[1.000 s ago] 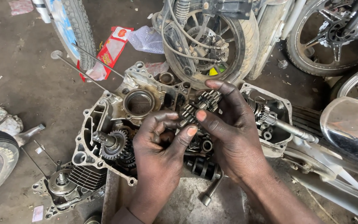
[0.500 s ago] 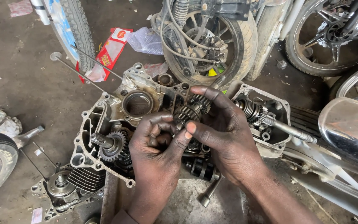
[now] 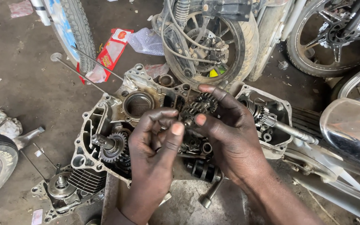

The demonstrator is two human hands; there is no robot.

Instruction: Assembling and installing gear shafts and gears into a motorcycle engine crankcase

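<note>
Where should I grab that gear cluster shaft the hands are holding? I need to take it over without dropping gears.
Grip the gear shaft by its bare near end, coming from the left side, where the left hand pinches it. The right hand already wraps the toothed stack from the right, and its teeth give poor purchase.

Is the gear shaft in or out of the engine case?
Out. Both hands, right hand and left hand, hold the gear shaft above the open engine case.

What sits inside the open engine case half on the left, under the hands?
Inside the engine case half a toothed gear on a shaft shows, with a round bore above. The left hand and right hand, holding a gear cluster, cover the middle.
</note>
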